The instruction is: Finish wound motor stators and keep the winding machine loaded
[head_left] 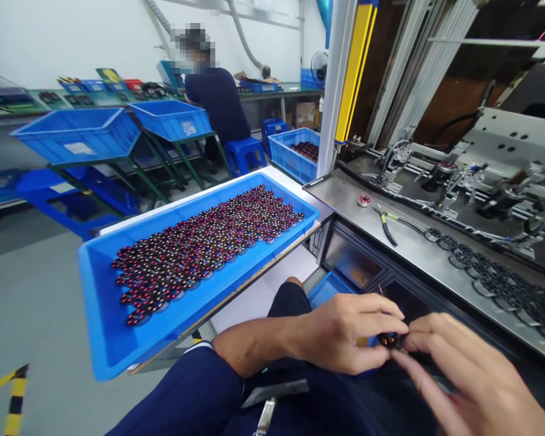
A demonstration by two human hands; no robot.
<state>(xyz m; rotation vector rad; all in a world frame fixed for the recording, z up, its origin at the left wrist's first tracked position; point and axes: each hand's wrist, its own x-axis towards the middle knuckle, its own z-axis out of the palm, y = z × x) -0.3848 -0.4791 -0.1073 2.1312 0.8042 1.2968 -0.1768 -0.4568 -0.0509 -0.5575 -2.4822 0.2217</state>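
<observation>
In front of my lap, my left hand [349, 333] and my right hand [463, 369] meet around a small motor stator [389, 340], dark with copper-coloured windings. My left fingers are closed on its left side. The right thumb and fingertips pinch at its right edge; part of it is hidden behind the fingers. To the left, a blue tray [87, 303] holds rows of similar wound stators [200, 248]. Many dark rings [495, 278] lie along the metal bench [413, 257] on the right.
Cutting pliers [386, 227] and a single red-wound stator [364, 200] lie on the bench. Machine fixtures [440, 172] stand behind them, beside a yellow upright [356, 72]. A co-worker [218, 103] sits at the far table near blue bins [79, 136].
</observation>
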